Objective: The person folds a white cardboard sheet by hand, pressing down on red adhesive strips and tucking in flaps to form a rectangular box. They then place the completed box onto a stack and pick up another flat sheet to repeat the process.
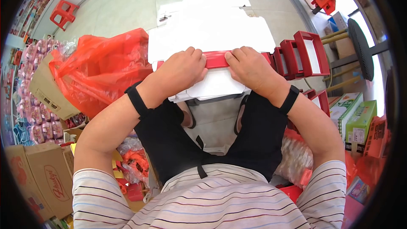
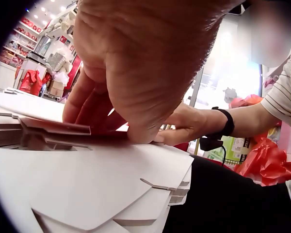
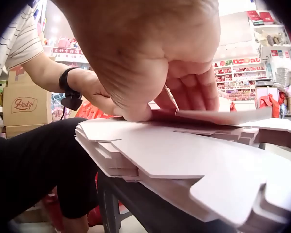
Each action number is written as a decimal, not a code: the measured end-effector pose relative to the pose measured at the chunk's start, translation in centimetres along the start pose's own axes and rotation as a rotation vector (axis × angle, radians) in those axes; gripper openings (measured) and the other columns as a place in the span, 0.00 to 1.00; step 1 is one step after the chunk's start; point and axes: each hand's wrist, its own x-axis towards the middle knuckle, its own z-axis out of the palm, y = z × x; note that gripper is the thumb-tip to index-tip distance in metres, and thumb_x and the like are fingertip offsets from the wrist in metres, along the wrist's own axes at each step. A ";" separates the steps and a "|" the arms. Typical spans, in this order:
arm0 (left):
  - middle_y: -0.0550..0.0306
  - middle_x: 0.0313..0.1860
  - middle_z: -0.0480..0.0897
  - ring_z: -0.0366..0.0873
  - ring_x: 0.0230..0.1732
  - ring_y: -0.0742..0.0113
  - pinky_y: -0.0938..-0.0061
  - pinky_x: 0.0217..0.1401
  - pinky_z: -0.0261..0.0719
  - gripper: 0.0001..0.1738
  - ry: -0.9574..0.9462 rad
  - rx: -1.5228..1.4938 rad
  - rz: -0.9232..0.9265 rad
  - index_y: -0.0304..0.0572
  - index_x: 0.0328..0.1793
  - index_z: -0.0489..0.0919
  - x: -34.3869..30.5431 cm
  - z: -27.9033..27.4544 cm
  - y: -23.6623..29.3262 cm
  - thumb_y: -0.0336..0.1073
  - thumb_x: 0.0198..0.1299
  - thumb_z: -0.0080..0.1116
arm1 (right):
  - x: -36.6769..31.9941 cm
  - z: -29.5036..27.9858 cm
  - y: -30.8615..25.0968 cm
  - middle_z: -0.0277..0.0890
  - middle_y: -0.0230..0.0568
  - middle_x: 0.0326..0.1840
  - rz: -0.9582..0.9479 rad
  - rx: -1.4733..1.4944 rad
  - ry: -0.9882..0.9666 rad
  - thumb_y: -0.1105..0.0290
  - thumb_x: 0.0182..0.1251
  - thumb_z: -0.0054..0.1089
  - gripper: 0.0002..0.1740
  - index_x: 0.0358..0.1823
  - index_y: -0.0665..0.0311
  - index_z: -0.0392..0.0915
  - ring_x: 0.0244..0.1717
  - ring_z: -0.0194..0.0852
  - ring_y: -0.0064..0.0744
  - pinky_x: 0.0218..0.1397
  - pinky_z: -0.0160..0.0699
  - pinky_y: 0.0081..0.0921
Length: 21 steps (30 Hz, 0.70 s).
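Observation:
A red strip of card (image 1: 217, 59) lies across a stack of flat white die-cut card sheets (image 1: 212, 27), between the two hands. The left hand (image 1: 183, 70) pinches the strip's left part, its fingers bent over the far side and the thumb at the near side. On the strip's right part the right hand (image 1: 253, 70) does the same with thumb and bent fingers. In the left wrist view the left hand (image 2: 136, 63) covers much of the strip. The right wrist view has the right hand (image 3: 155, 58) above the stacked sheets (image 3: 160, 145), its fingers behind a raised flap.
Red trays with white insides (image 1: 308, 55) stand to the right of the stack. A red plastic bag (image 1: 110, 68) and cardboard boxes (image 1: 48, 178) are at the left. A red stool (image 1: 63, 15) stands far left, and a green box (image 1: 360, 123) is at the right.

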 end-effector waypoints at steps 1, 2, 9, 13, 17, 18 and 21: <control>0.48 0.46 0.82 0.82 0.50 0.53 0.62 0.54 0.87 0.18 0.009 0.002 0.007 0.32 0.56 0.82 -0.1 0.0 -0.1 0.38 0.68 0.65 | 0.1 0.0 -0.1 0.81 0.43 0.41 0.005 -0.014 -0.003 0.73 0.62 0.66 0.13 0.48 0.67 0.80 0.45 0.83 0.41 0.54 0.84 0.35; 0.49 0.46 0.82 0.82 0.50 0.53 0.62 0.54 0.87 0.17 0.040 -0.014 0.007 0.33 0.56 0.82 -0.2 0.1 -0.2 0.38 0.68 0.64 | 0.2 -0.1 0.0 0.81 0.42 0.40 0.008 -0.001 -0.005 0.74 0.62 0.65 0.13 0.48 0.67 0.80 0.45 0.83 0.41 0.54 0.84 0.35; 0.50 0.42 0.85 0.85 0.49 0.48 0.59 0.54 0.86 0.11 0.145 -0.310 -0.036 0.39 0.52 0.86 0.7 1.0 -3.1 0.36 0.70 0.61 | 0.8 -0.4 0.9 0.82 0.44 0.39 0.161 0.185 0.038 0.76 0.66 0.61 0.11 0.49 0.66 0.81 0.45 0.84 0.45 0.51 0.85 0.37; 0.45 0.48 0.88 0.86 0.52 0.47 0.57 0.56 0.84 0.13 -0.104 -0.524 -0.226 0.39 0.57 0.86 2.5 -0.7 -4.7 0.38 0.76 0.59 | 1.8 0.1 1.9 0.83 0.46 0.39 0.306 0.320 0.028 0.74 0.73 0.61 0.09 0.50 0.66 0.83 0.46 0.84 0.47 0.50 0.84 0.41; 0.41 0.48 0.89 0.89 0.50 0.46 0.58 0.55 0.83 0.16 -0.230 -0.680 -0.418 0.40 0.60 0.80 3.5 -1.5 -5.5 0.43 0.77 0.61 | 3.3 0.0 2.5 0.83 0.47 0.41 0.376 0.257 -0.055 0.72 0.75 0.62 0.08 0.50 0.67 0.84 0.47 0.84 0.49 0.52 0.82 0.44; 0.41 0.49 0.89 0.88 0.51 0.47 0.58 0.55 0.83 0.17 -0.221 -0.682 -0.432 0.40 0.61 0.80 3.5 -1.4 -5.6 0.44 0.77 0.62 | 3.5 0.3 2.8 0.83 0.47 0.42 0.370 0.219 -0.056 0.72 0.75 0.63 0.08 0.50 0.67 0.84 0.48 0.84 0.49 0.52 0.82 0.44; 0.42 0.51 0.87 0.87 0.53 0.48 0.59 0.56 0.82 0.18 -0.132 -0.615 -0.459 0.42 0.61 0.79 3.5 -0.3 -5.8 0.45 0.76 0.64 | 3.4 1.5 3.3 0.82 0.48 0.45 0.319 0.080 -0.007 0.72 0.73 0.63 0.09 0.51 0.66 0.84 0.51 0.83 0.50 0.55 0.81 0.44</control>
